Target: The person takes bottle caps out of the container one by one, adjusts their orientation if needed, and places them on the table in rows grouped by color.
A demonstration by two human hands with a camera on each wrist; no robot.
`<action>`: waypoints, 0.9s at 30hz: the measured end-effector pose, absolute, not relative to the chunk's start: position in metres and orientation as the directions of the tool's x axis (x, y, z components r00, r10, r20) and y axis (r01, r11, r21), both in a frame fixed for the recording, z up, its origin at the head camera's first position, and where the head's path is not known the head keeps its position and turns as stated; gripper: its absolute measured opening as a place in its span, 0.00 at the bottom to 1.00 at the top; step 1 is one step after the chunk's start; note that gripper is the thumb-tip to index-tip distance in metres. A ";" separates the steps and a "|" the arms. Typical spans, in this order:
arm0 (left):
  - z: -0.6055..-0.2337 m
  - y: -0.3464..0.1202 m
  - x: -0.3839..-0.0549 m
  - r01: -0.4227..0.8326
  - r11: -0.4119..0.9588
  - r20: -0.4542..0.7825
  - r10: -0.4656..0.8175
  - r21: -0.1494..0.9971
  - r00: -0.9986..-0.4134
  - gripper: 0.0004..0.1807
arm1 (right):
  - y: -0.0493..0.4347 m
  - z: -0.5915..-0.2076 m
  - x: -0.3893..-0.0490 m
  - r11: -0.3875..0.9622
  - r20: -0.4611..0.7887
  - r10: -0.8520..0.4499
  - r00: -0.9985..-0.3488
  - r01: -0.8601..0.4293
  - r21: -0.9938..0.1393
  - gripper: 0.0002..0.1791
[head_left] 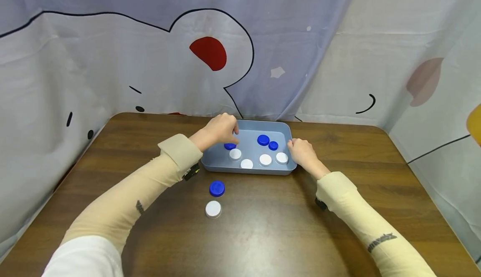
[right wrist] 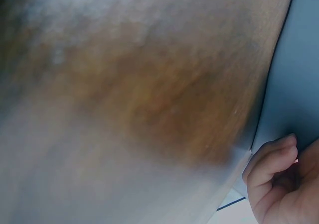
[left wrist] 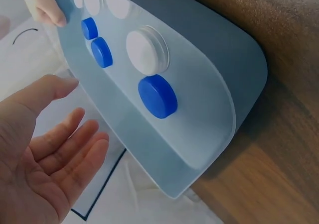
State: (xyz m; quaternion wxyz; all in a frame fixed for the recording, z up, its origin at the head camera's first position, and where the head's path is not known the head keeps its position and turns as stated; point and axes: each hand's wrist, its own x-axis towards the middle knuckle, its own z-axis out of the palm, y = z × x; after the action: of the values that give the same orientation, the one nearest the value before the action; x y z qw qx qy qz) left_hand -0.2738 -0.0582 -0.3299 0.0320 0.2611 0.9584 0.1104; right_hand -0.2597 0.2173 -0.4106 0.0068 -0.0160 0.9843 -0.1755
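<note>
A blue-grey tray (head_left: 248, 132) holds several white and blue bottle caps. My left hand (head_left: 221, 130) is over its left part, fingers loosely bent and apart, holding nothing; the left wrist view shows the palm and bare fingertips (left wrist: 72, 84). Nearest to it in the tray are a blue cap (left wrist: 157, 96) and a white cap (left wrist: 147, 50). Further right lie a larger blue cap (head_left: 263, 140) and a small blue cap (head_left: 273, 145), with white caps (head_left: 265, 160) along the front. My right hand (head_left: 305, 155) grips the tray's right rim, its fingers (right wrist: 271, 167) curled at the wall.
On the wooden table (head_left: 263, 218) before the tray lie a blue cap (head_left: 217, 188) and, nearer to me, a white cap (head_left: 213, 209). A printed curtain (head_left: 150, 60) hangs behind the table's back edge and along its sides.
</note>
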 end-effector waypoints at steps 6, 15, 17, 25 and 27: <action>-0.337 -0.056 -0.283 0.454 0.864 -0.042 0.473 0.219 -0.880 0.17 | 0.217 -0.412 -0.260 0.937 -0.010 -0.036 -0.999 -0.030 -0.349 0.22; -0.348 -0.056 -0.294 0.442 0.872 -0.053 0.462 0.208 -0.885 0.14 | 0.216 -0.410 -0.259 0.937 -0.004 -0.035 -0.999 -0.031 -0.347 0.22; -0.350 -0.057 -0.296 0.432 0.879 -0.063 0.452 0.201 -0.890 0.14 | 0.215 -0.411 -0.259 0.938 -0.005 -0.035 -0.999 -0.031 -0.346 0.22; -0.361 -0.061 -0.299 0.406 0.896 -0.101 0.428 0.182 -0.898 0.14 | 0.213 -0.408 -0.258 0.935 -0.008 -0.031 -0.999 -0.026 -0.354 0.22; -0.364 -0.062 -0.300 0.407 0.893 -0.103 0.431 0.191 -0.897 0.13 | 0.213 -0.407 -0.258 0.935 -0.009 -0.030 -0.999 -0.025 -0.353 0.22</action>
State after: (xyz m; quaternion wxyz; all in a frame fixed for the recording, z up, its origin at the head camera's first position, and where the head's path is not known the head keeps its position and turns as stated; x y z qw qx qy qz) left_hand -0.3002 -0.0617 -0.3644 0.0713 0.2158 0.9703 0.0825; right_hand -0.2584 0.2130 -0.4073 0.0073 -0.0140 0.9837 -0.1793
